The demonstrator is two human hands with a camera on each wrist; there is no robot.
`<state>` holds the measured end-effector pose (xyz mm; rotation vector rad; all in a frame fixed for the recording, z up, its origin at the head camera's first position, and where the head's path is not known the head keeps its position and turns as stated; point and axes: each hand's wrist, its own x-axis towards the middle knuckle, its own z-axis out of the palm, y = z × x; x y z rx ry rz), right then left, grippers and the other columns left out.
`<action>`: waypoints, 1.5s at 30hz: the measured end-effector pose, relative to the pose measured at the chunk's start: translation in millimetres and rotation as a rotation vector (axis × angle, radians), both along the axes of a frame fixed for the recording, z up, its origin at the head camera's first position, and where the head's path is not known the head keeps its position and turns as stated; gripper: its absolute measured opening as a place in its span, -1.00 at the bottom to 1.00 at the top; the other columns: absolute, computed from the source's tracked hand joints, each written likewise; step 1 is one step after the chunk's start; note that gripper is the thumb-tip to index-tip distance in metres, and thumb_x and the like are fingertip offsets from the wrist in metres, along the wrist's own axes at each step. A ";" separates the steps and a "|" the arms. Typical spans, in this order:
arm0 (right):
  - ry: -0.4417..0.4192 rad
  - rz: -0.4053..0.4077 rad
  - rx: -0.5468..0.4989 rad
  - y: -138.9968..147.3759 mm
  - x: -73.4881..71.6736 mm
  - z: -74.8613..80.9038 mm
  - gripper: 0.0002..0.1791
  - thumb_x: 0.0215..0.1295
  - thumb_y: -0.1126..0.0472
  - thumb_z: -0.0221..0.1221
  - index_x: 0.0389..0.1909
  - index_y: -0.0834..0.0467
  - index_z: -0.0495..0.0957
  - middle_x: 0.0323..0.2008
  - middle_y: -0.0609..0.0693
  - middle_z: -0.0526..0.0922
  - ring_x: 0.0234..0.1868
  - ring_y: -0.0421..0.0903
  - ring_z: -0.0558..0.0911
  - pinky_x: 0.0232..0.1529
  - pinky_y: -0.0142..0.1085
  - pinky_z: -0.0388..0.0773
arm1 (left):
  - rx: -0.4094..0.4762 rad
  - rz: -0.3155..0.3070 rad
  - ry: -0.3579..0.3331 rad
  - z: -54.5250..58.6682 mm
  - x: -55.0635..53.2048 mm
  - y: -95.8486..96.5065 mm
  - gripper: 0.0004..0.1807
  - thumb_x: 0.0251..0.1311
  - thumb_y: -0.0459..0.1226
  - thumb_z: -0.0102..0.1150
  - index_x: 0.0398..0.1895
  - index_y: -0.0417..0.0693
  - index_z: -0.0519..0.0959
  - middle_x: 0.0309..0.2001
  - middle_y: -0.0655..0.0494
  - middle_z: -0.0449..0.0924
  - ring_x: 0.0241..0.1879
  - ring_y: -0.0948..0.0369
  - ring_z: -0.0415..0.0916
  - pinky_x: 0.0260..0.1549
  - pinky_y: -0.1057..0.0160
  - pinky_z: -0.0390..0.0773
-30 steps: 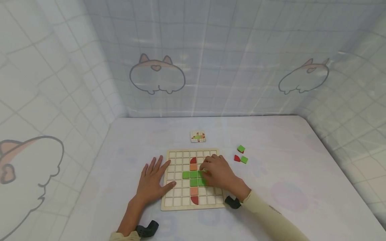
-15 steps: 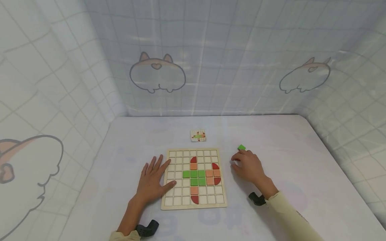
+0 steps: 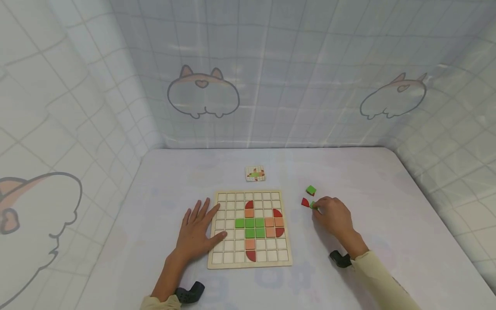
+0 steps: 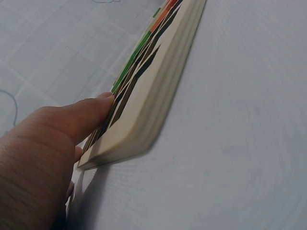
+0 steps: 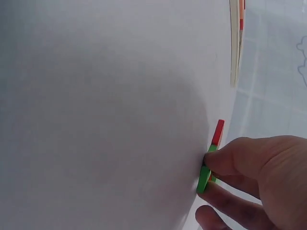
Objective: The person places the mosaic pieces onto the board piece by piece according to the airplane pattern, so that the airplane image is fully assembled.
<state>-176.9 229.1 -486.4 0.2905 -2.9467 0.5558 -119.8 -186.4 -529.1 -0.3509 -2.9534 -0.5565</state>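
My left hand (image 3: 196, 234) lies with spread fingers on the left edge of a wooden grid board (image 3: 228, 257); its thumb reaches over the rim in the left wrist view. Green and orange squares and red quarter-circles sit in the board's middle and right cells. To the right of the board, my right hand (image 3: 335, 218) pinches a green square tile (image 5: 204, 179) between thumb and fingers, close over the table. Beside that tile lies a red quarter-circle tile (image 3: 305, 202). Slightly farther back is another green square tile (image 3: 311, 189), with red showing under its edge.
Behind the board lies a small pattern card (image 3: 255, 173) printed with a coloured design on a grid. A pale printed cloth covers the table (image 3: 186, 172). Tile-patterned curtain walls (image 3: 302, 86) with animal drawings stand at the back and both sides.
My right hand has moved from the board to the loose tiles on the right and now pinches a green square. The left hand stays on the board.
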 end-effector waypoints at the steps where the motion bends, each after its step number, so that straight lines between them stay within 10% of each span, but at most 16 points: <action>1: 0.012 -0.001 0.003 -1.4 -0.2 0.0 -0.91 0.06 0.31 0.39 -0.36 0.17 0.76 -0.24 0.10 0.72 -0.27 0.05 0.61 -0.28 -0.07 0.61 | -0.002 0.000 0.000 -0.1 -0.1 0.1 -0.03 0.09 0.38 0.08 0.52 0.15 0.19 0.55 -0.02 -0.05 0.52 -0.05 -0.27 0.39 -0.19 -0.24; 13: 0.060 0.059 -0.029 -41.6 -1.8 6.1 -0.93 -0.05 0.26 0.41 -0.49 0.10 0.73 -0.47 -0.08 0.67 -0.48 -0.13 0.46 -0.51 -0.27 0.43 | 0.008 -0.009 0.031 4.0 1.8 -0.1 -0.16 0.19 0.20 0.13 0.50 0.09 0.24 0.53 -0.06 0.00 0.51 -0.09 -0.21 0.38 -0.22 -0.21; 25: 0.262 0.459 -0.111 -110.2 11.9 4.0 -0.92 -0.11 0.24 0.40 -0.52 0.00 0.73 -0.49 -0.23 0.68 -0.46 -0.26 0.45 -0.46 -0.39 0.39 | 0.012 -0.012 0.058 5.2 3.9 1.1 -0.24 0.25 0.11 0.10 0.48 0.06 0.28 0.52 -0.08 0.03 0.50 -0.11 -0.16 0.37 -0.23 -0.17; 33: 0.231 0.695 -0.082 -153.1 31.1 10.2 -0.93 0.00 0.21 0.37 -0.44 -0.01 0.75 -0.42 -0.25 0.67 -0.36 -0.24 0.49 -0.34 -0.39 0.39 | 0.018 -0.014 0.074 6.7 4.5 0.5 -0.25 0.25 0.11 0.12 0.48 0.06 0.28 0.51 -0.09 0.05 0.50 -0.12 -0.14 0.36 -0.25 -0.15; 45: 0.241 0.775 0.091 -169.8 35.3 1.8 -0.93 0.11 0.16 0.37 -0.37 -0.08 0.77 -0.32 -0.24 0.63 -0.24 -0.20 0.45 -0.25 -0.35 0.36 | 0.028 -0.019 0.055 7.4 4.3 -0.7 -0.24 0.26 0.13 0.10 0.49 0.07 0.27 0.52 -0.08 0.02 0.50 -0.11 -0.16 0.37 -0.23 -0.17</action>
